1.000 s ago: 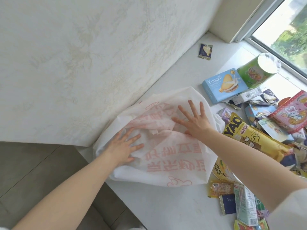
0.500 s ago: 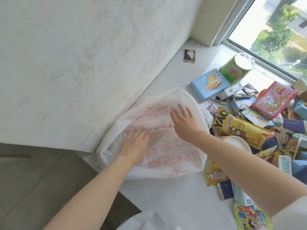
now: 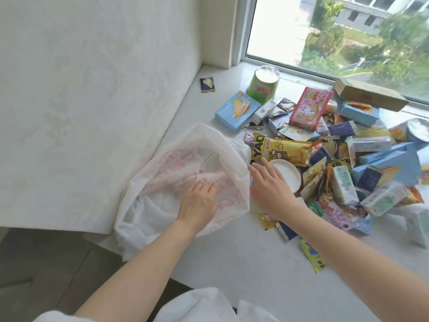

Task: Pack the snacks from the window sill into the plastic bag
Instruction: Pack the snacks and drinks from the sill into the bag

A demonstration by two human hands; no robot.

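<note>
White stone window sill runs from the near edge to a window at the far right; a pale textured wall closes off the left side.

Thin white plastic bag with faded red print lies crumpled on the sill against the wall, its near corner hanging over the sill's edge. Left hand rests on the bag's near part, palm down, fingers loosely bent into the film; whether it pinches the plastic cannot be told. Right hand is just right of the bag, palm down, fingers straight and slightly spread, holding nothing; its fingertips lie at the bag's right edge and over a round white lid.

Snacks are heaped to the right of the bag, none visibly inside it. Just beyond the right hand: long yellow packet with black lettering. Farther off: light blue biscuit box, green cylindrical tub with a clear lid lying tilted, pink carton with a rabbit drawing propped on the heap. Small dark sachet lies alone near the wall at the far left. A brown cardboard box sits by the window frame. Many smaller packets fill the right side, overlapping.
</note>
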